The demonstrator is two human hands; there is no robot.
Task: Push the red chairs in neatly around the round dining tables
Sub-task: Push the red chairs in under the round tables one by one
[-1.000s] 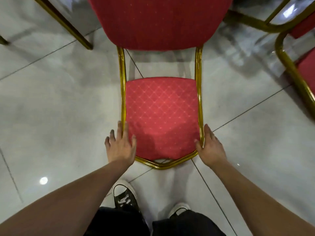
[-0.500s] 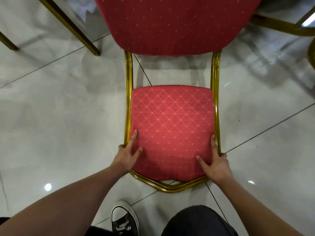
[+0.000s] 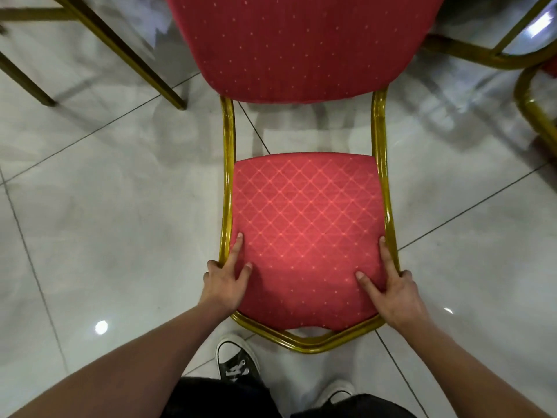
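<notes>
Both hands now clamp the chair

Since a second ago the left hand (image 3: 224,285) and right hand (image 3: 391,292) moved from beside the red chair (image 3: 304,233) to gripping its gold frame (image 3: 304,345), fingers on the seat: ready to push.

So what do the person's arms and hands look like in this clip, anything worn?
Both hands, left and right, are bare: no gloves, rings or watch show. The forearms are bare too, with no sleeves in view. Below them are dark trousers and black-and-white sneakers.
</notes>
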